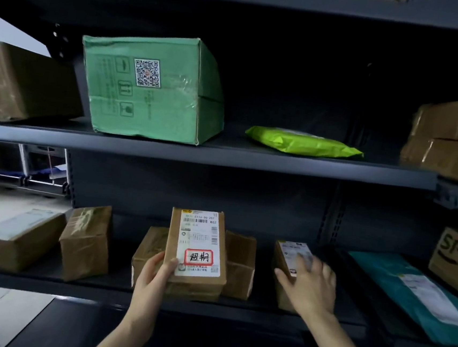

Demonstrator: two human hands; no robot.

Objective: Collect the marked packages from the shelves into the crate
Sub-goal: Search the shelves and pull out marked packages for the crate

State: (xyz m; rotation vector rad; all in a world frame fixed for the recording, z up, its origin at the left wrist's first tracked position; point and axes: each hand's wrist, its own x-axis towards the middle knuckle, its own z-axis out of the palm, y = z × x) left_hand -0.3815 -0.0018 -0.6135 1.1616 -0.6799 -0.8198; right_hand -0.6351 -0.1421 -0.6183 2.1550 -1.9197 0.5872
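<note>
Dark metal shelving [204, 154], two tiers of parcels. Left hand [153, 275] closed around marked package [198, 250], red-outlined stamp on label, held upright at lower shelf front. Right hand [309, 284] spread flat on small labelled box [289, 266], apparently not gripping. Green carton [152, 87] above.

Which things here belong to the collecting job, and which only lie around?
Job: red-stamped box held by left hand; small labelled box under right hand.
Lying about: green carton, lime mailer, teal mailer, SF box.
</note>
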